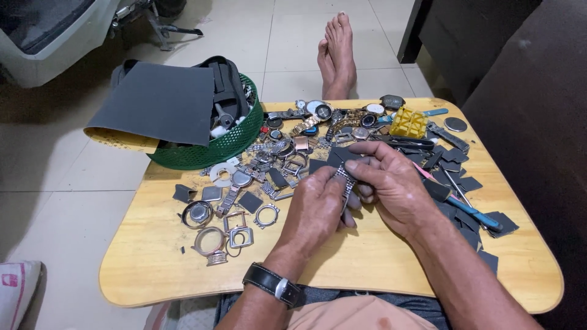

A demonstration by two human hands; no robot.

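Both of my hands meet over the middle of a small wooden table [153, 269]. My left hand [315, 211], with a black-strapped watch on its wrist, grips a metal link watch band [346, 181]. My right hand [391, 186] holds a small dark piece of sandpaper [340, 156] against the top of that band. Just behind my hands lie several watch cases, bezels, dials and bracelet pieces [287, 146].
A green basket [223, 146] at the table's back left holds a large grey sandpaper sheet [156, 104] and tools. A yellow block [408, 122], blue-handled tool [474, 214] and dark sandpaper scraps [465, 183] lie right. My bare feet [336, 52] rest beyond the table. Dark furniture stands right.
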